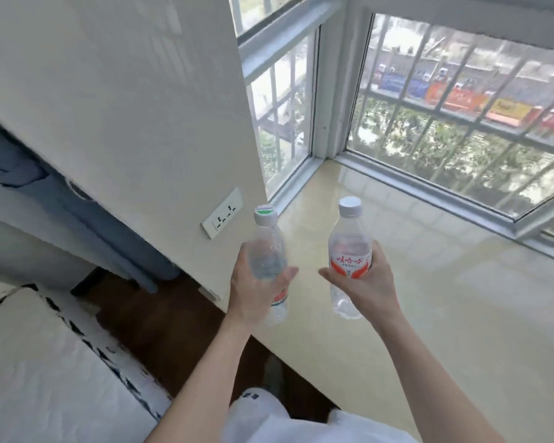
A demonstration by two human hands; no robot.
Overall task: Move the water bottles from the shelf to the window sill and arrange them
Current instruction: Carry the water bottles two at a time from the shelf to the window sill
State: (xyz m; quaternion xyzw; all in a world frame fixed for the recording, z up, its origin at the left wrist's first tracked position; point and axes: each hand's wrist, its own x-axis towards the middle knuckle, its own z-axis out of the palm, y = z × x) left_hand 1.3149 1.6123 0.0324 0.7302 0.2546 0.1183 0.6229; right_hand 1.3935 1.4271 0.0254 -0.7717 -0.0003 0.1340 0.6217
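Step in hand: carry-in, placement not yet done. We have both bottles at the window sill [461, 298].

Left hand [256, 292] is wrapped round the body of the green-cap bottle [266, 247], thumb across the front. Right hand [362, 282] is wrapped round the red-label bottle [349, 247] at the label. Both are upright, caps on, side by side, not touching.

Position vs the sill: the red-label bottle is over the sill, just inside its near edge. The green-cap bottle is at the sill's near-left corner, base roughly over the edge. Both bases look clear of the surface, but we can't tell for certain.

Next move, our read: push both further in over the sill, lower until the bases sit flat, then let go. The green-cap one needs the bigger inward shift. Set down where it is, it could tip onto the floor [160, 318] below the sill.

Room: plenty of sill surface shows to the right and back to the window frame [429, 183]. The sill's left end is closed off by the wall [125, 107] carrying the socket [222, 213], so the left hand has little side room. Bias right. The surface is glossy, so we set down straight, no sliding.
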